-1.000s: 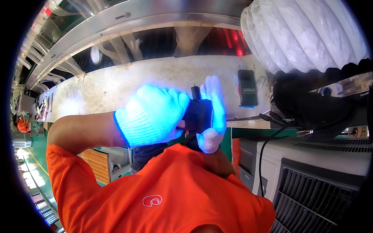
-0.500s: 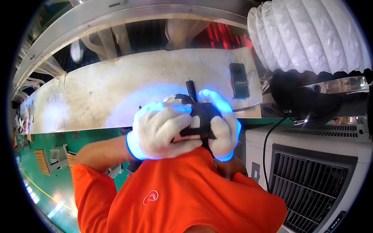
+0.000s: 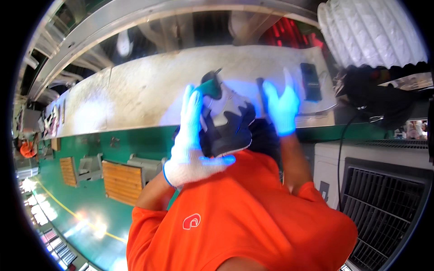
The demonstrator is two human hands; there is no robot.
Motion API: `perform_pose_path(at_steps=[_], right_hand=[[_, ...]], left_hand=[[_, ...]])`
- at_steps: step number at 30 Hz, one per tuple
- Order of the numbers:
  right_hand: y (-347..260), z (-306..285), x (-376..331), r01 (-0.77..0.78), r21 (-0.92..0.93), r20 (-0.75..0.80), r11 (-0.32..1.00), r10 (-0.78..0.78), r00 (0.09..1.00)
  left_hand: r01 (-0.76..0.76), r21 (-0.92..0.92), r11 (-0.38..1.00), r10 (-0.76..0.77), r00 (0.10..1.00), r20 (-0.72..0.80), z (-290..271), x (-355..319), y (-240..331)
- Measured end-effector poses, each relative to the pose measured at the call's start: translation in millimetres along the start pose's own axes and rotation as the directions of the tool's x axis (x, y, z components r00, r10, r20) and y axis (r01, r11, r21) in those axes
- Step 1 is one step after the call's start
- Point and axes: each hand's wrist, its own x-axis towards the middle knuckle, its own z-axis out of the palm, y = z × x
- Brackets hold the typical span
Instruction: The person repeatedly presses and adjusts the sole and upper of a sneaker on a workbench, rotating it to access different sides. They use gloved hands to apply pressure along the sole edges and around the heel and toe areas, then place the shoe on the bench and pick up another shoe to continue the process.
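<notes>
A dark grey and white shoe (image 3: 228, 131) with a green lining stands tilted at the table's near edge, close to my body. My gloved left hand (image 3: 192, 140) grips it: the fingers lie along its left side and the thumb crosses below its near end. To the right, my gloved right hand (image 3: 282, 106) is open, fingers apart, above the table and blurred by motion. Just left of those fingers lies a dark stick-shaped tool (image 3: 261, 92), which does not appear to be held. Bluish light falls on both gloves.
The worktable (image 3: 149, 86) has a stained pale cover. A dark phone (image 3: 310, 81) lies at its right end. Beyond are a white ribbed duct (image 3: 373, 34) and a black cable (image 3: 342, 153) by a grey cooler unit (image 3: 384, 194). Wooden-topped pieces (image 3: 121, 183) stand on the green floor.
My right hand has come off the shoe and moved right, opening beside the dark tool. The shoe has turned, showing its green lining, and my left hand has shifted along its side.
</notes>
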Motion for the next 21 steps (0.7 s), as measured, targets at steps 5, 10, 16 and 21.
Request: perform_pose_path(at_steps=[5,10,16,21], right_hand=[[67.3,55.6,4.1,-0.044,-0.289,0.131,0.956,0.085,0.988],[57.2,58.5,1.9,0.035,-0.268,0.271,0.963,0.041,0.962],[33.9,46.8,21.3,-0.113,0.129,0.512,0.985,0.032,0.858],[-53.4,23.0,18.4,-0.474,0.878,0.478,-0.062,0.106,0.872]], left_hand=[[0.248,0.158,0.956,-0.255,0.967,0.026,-22.8,-19.4,10.1],[0.353,0.298,0.887,-0.369,0.929,-0.001,-29.5,-19.4,17.5],[0.431,0.367,0.824,-0.465,0.885,0.004,-42.2,-12.5,11.0],[0.427,0.404,0.809,-0.457,0.889,-0.026,-41.1,-14.4,0.7]])
